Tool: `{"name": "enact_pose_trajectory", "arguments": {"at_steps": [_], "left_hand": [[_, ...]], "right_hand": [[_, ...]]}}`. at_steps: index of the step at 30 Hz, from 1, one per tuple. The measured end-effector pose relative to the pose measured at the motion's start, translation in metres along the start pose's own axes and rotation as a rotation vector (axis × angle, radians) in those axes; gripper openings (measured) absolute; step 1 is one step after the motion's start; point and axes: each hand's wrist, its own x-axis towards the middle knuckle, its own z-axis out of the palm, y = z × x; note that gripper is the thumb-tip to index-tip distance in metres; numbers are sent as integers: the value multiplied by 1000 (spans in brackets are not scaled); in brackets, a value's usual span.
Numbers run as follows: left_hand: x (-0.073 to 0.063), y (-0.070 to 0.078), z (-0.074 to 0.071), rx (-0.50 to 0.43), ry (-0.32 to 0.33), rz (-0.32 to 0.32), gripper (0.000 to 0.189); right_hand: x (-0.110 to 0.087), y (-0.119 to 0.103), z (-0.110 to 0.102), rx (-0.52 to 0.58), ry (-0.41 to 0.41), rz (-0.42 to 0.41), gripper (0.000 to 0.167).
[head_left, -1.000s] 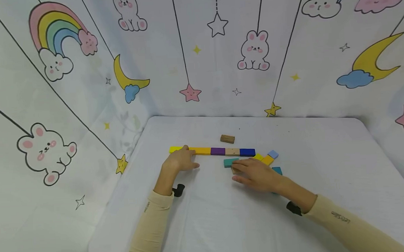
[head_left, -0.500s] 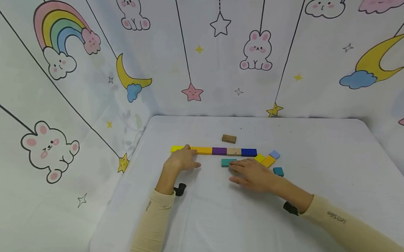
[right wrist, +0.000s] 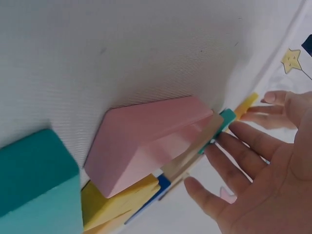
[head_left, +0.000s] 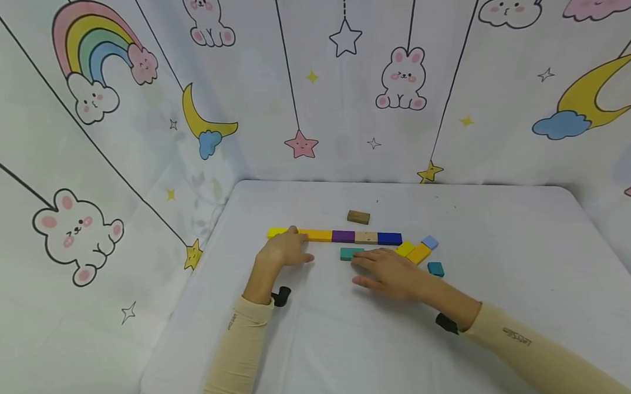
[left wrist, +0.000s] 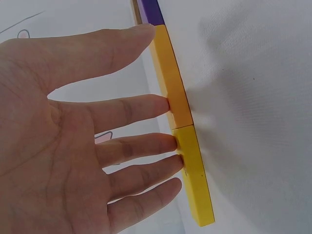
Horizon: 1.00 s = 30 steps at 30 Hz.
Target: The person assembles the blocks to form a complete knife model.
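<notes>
My left hand (head_left: 282, 249) lies at the left end of a straight row of blocks. Its outstretched fingertips touch the side of a yellow block (left wrist: 196, 180) and an orange block (left wrist: 171, 73). To the right the row continues with a purple block (head_left: 343, 236), a pale wooden block (head_left: 366, 237) and a dark blue block (head_left: 389, 239). My right hand (head_left: 393, 273), fingers extended, touches the right end of a teal block (head_left: 348, 254) in front of the row. A pink block (right wrist: 146, 136) and a tan block (right wrist: 187, 156) near that hand are hidden from the head view.
A brown wooden block (head_left: 359, 217) lies behind the row. Right of my right hand are a loose yellow block (head_left: 404, 248), an orange block (head_left: 419, 253), a light blue block (head_left: 430, 242) and another teal block (head_left: 435, 269). A patterned cloth (head_left: 338, 114) hangs behind the table.
My right hand has moved left, and the teal block at its fingertips has slid left along the front of the row. The left hand stays in place on the row.
</notes>
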Motion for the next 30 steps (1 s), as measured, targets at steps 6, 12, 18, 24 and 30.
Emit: {"name": "enact_pose_trajectory", "arguments": {"at_steps": [6, 12, 18, 24, 30], "left_hand": [[0, -1, 1, -5, 7, -9, 66], [0, 0, 1, -3, 9, -9, 65], [-1, 0, 1, -6, 8, -6, 65], [0, 0, 0, -11, 7, -7, 66], [0, 1, -1, -9, 6, -13, 66]], "right_hand": [[5, -5, -2, 9, -13, -3, 62], [12, -8, -1, 11, -22, -7, 62], [16, -11, -1, 16, -23, -19, 60], [20, -13, -3, -5, -28, -29, 62], [23, -15, -3, -13, -34, -30, 62]]}}
